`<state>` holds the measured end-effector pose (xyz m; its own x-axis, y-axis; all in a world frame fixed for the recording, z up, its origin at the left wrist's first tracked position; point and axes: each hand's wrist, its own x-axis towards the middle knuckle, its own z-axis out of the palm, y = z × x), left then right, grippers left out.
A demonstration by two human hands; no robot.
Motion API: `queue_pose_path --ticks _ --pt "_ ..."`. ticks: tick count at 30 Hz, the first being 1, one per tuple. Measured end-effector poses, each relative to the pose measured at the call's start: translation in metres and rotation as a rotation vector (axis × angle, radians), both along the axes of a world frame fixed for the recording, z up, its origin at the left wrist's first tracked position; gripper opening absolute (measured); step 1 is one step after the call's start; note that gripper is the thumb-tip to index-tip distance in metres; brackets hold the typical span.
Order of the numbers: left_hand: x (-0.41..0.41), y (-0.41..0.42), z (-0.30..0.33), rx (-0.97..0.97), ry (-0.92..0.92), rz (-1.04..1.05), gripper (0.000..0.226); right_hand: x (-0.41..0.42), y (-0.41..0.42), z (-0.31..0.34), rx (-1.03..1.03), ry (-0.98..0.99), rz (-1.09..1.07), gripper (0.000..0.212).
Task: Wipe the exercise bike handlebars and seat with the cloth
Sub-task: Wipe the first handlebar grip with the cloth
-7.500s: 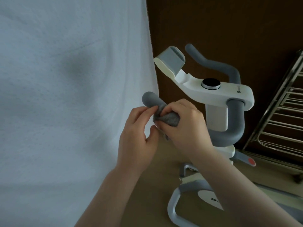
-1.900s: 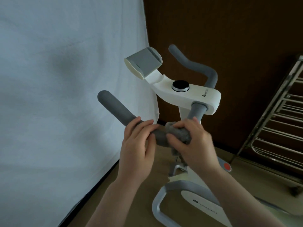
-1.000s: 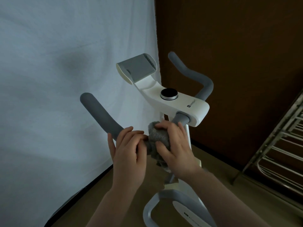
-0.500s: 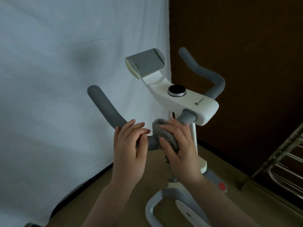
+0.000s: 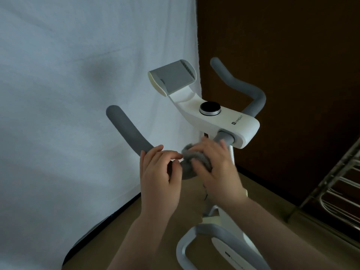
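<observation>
A white exercise bike [image 5: 218,115] stands in front of me, with grey foam handlebars. The left handlebar [image 5: 127,131] rises up and to the left; the right handlebar [image 5: 239,84] curves behind the console. My right hand [image 5: 216,168] presses a grey fluffy cloth [image 5: 194,155] around the left bar close to the white console. My left hand [image 5: 158,176] curls around the same bar just left of the cloth, fingertips beside it. The seat is out of view.
A white sheet [image 5: 78,94] hangs at the left, close to the handlebar tip. Behind the bike is a dark brown wall [image 5: 292,45]. A metal rack [image 5: 335,188] stands at the right on the tan floor. The bike's grey base frame [image 5: 214,236] lies below.
Over the past seconds both hands slid with the cloth along the left handlebar from its tip down to the console end. In the last half second they stayed near the console.
</observation>
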<state>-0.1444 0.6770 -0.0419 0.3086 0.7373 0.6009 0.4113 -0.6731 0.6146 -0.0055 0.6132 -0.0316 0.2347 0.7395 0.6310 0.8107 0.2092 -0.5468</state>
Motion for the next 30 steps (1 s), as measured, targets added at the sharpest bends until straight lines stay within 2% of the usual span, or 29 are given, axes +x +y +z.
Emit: queue_pose_path --ticks 3,5,7,9,11,14,16,19,22,26,30 --pt "0.0 0.005 0.001 -0.004 0.023 0.004 0.026 0.007 0.0 0.0 -0.046 -0.071 0.026 0.02" --pt "-0.001 0.004 -0.001 0.017 0.052 0.008 0.027 0.014 0.002 0.003 0.015 0.007 -0.089 0.021" --pt "-0.003 0.002 0.0 0.026 0.066 0.005 0.032 0.0 0.003 0.0 0.039 0.05 -0.1 0.022" --pt "-0.004 0.003 -0.001 0.019 0.064 0.002 0.033 -0.013 0.0 -0.006 0.011 -0.013 -0.012 0.023" --pt "-0.003 0.004 -0.001 0.015 0.064 0.0 0.031 0.001 -0.001 -0.007 -0.009 -0.077 -0.028 0.024" --pt "-0.002 0.001 -0.001 0.017 0.061 0.005 0.031 0.009 0.002 -0.003 0.042 0.104 -0.153 0.019" --pt "-0.002 0.0 -0.001 0.024 0.059 0.009 0.032 -0.008 0.001 -0.008 0.05 0.14 -0.071 0.021" --pt "-0.001 0.0 0.002 0.013 0.06 0.014 0.031 -0.001 -0.003 -0.013 0.01 0.027 0.011 0.024" --pt "0.004 -0.004 0.005 -0.014 0.055 0.019 0.028 0.006 0.003 -0.007 0.014 0.302 -0.11 0.025" --pt "0.015 -0.011 0.009 -0.018 0.085 0.038 0.028 -0.022 -0.001 -0.021 0.079 0.34 -0.134 0.033" --pt "0.022 -0.011 0.013 -0.017 0.124 0.053 0.021 0.0 0.006 -0.015 0.168 0.624 -0.232 0.031"
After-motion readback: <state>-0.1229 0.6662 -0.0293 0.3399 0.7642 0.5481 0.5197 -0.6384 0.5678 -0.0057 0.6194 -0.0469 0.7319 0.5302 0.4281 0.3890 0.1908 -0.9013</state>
